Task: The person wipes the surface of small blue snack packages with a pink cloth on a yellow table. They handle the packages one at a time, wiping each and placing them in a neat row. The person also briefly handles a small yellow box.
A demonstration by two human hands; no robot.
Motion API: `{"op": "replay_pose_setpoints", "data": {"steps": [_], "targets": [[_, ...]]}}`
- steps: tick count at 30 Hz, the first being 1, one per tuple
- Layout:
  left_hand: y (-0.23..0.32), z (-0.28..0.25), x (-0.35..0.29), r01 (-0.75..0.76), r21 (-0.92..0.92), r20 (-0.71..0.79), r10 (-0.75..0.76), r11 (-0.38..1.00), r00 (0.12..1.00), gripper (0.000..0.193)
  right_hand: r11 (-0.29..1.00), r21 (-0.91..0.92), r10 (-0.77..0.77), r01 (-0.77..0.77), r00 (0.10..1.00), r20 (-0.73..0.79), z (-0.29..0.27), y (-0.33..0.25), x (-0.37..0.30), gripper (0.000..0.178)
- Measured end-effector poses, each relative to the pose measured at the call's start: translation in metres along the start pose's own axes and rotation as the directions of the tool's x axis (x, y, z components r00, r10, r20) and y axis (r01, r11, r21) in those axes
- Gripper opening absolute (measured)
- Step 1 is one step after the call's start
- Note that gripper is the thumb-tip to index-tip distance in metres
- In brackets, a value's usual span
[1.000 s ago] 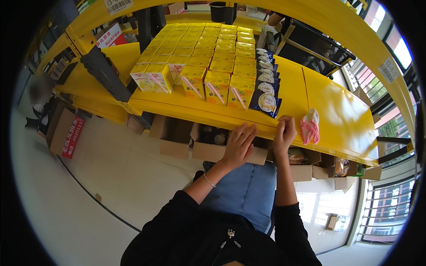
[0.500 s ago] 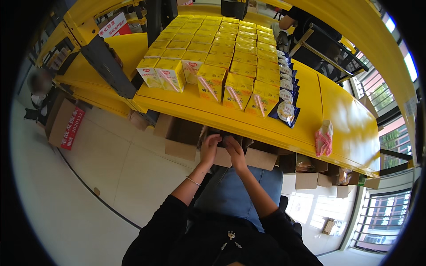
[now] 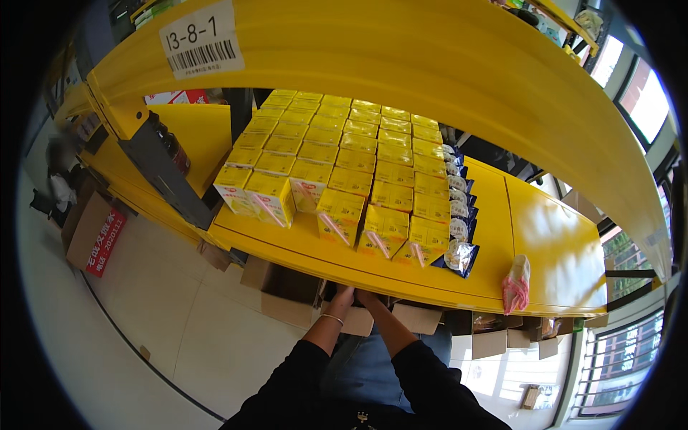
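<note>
Both arms reach forward under the front edge of a yellow shelf (image 3: 473, 283). My left hand (image 3: 342, 298) and my right hand (image 3: 368, 297) are close together at an open cardboard box (image 3: 356, 322) below it. The shelf edge and the box hide the fingers of both hands, so whatever they touch cannot be seen. Above them, rows of yellow drink cartons (image 3: 387, 226) stand on the shelf, those in front with straws on their faces. Along their right side runs a line of blue-and-white packets (image 3: 461, 256).
A pink-and-white cloth (image 3: 516, 287) lies near the shelf's front edge. More open boxes (image 3: 489, 342) stand beneath it. A yellow beam (image 3: 401, 54) crosses above the cartons, and a dark upright post (image 3: 168, 172) stands left. A dark bottle (image 3: 172, 147) is behind the post.
My hands have gone from in front of the box to deeper under the shelf edge, hiding their fingers. The view has tilted and come closer, and the upper beam now crosses it.
</note>
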State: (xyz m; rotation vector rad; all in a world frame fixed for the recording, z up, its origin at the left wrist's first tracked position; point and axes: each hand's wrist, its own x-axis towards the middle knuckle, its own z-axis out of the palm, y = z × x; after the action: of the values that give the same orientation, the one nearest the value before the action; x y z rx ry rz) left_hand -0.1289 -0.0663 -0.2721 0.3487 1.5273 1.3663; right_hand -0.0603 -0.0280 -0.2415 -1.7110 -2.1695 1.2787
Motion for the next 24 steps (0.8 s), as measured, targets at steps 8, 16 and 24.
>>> {"op": "replay_pose_setpoints", "data": {"steps": [8,16,24], "targets": [[-0.005,0.003,0.004,0.08,-0.042,0.025,-0.079,0.996,0.997,0.042,0.995,-0.084,-0.051,0.053,0.998,0.032,0.011,0.009,-0.001,0.046],[-0.001,-0.003,-0.005,0.138,-0.071,0.044,-0.135,0.988,0.99,0.042,0.982,-0.146,-0.112,0.118,0.993,0.048,0.013,0.014,-0.017,0.053],[0.012,-0.014,-0.017,0.177,-0.179,-0.008,-0.181,0.968,0.983,0.042,0.995,0.097,-0.024,0.015,0.995,0.095,-0.034,-0.035,-0.081,0.061]]}}
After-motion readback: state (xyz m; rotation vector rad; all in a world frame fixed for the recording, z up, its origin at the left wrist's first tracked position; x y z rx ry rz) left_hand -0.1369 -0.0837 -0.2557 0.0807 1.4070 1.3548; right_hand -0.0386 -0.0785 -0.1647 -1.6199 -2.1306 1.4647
